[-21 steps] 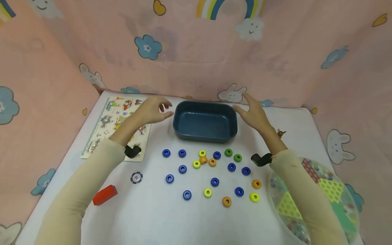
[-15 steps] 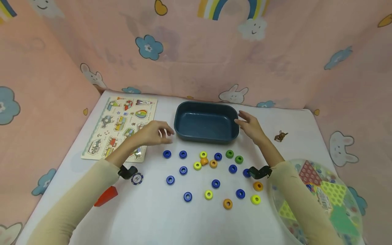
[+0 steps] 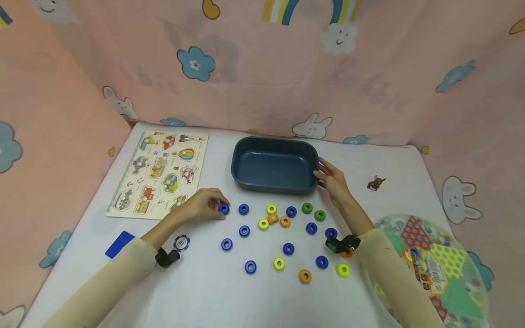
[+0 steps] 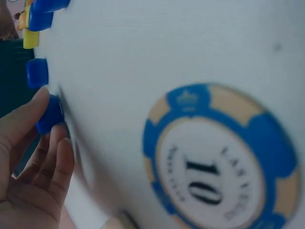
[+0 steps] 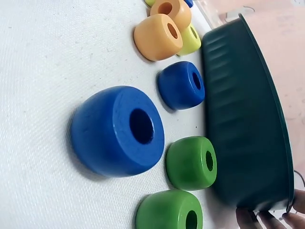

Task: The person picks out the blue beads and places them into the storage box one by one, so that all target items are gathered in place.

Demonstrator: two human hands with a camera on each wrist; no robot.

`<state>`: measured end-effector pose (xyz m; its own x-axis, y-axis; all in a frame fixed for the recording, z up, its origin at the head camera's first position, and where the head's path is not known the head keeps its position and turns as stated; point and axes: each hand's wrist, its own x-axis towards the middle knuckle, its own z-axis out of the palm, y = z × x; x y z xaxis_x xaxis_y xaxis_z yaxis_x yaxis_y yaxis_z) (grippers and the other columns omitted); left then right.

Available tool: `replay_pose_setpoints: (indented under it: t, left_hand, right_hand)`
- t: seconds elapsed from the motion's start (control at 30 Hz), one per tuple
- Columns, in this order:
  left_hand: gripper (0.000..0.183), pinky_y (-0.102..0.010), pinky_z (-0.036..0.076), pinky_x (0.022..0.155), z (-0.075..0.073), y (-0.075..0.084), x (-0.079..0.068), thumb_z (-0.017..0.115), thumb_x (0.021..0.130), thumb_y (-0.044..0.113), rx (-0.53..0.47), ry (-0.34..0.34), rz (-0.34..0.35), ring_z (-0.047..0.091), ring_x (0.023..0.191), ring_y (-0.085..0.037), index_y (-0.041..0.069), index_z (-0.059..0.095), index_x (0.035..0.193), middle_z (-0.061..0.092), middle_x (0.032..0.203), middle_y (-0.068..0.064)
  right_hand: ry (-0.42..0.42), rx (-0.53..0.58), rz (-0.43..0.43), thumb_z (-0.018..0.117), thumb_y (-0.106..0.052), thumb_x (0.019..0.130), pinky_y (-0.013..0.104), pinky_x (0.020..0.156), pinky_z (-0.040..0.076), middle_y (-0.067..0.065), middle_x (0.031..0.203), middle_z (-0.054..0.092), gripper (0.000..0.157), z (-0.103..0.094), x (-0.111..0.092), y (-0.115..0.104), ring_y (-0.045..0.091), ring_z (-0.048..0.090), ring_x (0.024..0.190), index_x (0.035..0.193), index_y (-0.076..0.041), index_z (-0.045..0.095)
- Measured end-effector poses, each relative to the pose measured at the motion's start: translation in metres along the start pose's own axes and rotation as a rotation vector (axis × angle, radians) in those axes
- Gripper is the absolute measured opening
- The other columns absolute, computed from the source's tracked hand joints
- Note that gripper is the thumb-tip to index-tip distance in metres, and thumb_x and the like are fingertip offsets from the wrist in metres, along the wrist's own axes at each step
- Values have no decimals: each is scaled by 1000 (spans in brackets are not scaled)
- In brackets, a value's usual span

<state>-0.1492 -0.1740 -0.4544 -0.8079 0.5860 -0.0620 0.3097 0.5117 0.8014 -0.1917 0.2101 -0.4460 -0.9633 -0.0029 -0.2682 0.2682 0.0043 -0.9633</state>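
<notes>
Left hand [image 3: 202, 205] lowered — blue bead [image 4: 50, 115] now pinched between its fingers [image 4: 64, 162], right hand [image 3: 334, 183] gripping the tray [image 3: 272, 187].

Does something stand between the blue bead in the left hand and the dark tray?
No loose thing is visible between the blue bead, pinched by the left hand, and the dark tray; only the tray's raised wall bars its inside. A second blue bead sits just to the right, beside that path.
</notes>
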Motion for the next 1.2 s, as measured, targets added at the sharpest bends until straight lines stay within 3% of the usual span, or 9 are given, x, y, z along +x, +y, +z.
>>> replay_pose_setpoints:
  t: [0.1,0.2,0.37,0.5,0.67,0.83,1.0,1.2]
  left_hand:
    - [32,-26,48,59,-8,9,3,82,68,8,-3,-10,15,56,70,-17,6,70,98,63,86,0]
    - [34,-30,50,63,-21,26,15,82,69,11,-9,-16,41,58,73,-17,4,70,101,63,90,1]
    - [36,-32,51,66,-42,55,51,82,70,14,-10,4,74,58,75,-19,4,68,102,62,89,-2]
    - [36,-29,49,61,-53,66,85,82,70,12,-1,23,53,57,73,-21,3,67,103,63,86,-8]
    - [35,-29,49,61,-55,64,134,82,68,7,120,29,-2,58,73,-22,1,68,100,64,86,-9]
    - [32,-33,50,75,-47,55,174,82,66,2,268,-61,7,58,85,-25,-3,68,94,62,92,-14]
    - [29,-35,49,78,-35,47,192,81,66,0,370,-129,0,57,86,-27,-5,68,91,64,89,-14]
    - [29,-34,49,79,-36,49,196,81,67,2,378,-145,-32,58,88,-26,-3,68,93,65,91,-13]
  right_hand:
    - [1,15,2,51,-3,94,41,100,38,13,145,33,56,0,0,0,27,40,126,145,-11,30]
    - [5,20,4,51,-4,94,41,100,37,14,145,33,56,0,0,0,27,40,126,145,-11,30]
    - [15,24,2,51,-4,94,42,101,37,13,145,33,55,0,0,2,27,40,126,145,-12,31]
    - [22,30,7,51,-4,94,43,101,36,12,145,34,54,2,1,3,26,40,126,144,-12,33]
    - [41,17,16,52,-3,93,43,100,37,12,144,36,54,3,0,2,25,41,125,143,-12,35]
    - [43,10,19,53,-3,93,43,99,38,12,143,36,54,2,0,0,25,42,124,143,-12,35]
    - [49,-1,29,53,-5,92,41,98,39,10,143,37,54,2,-1,1,23,43,123,143,-14,36]
    - [52,-7,26,53,-4,92,42,98,40,10,143,37,54,1,-1,0,23,43,123,143,-14,36]
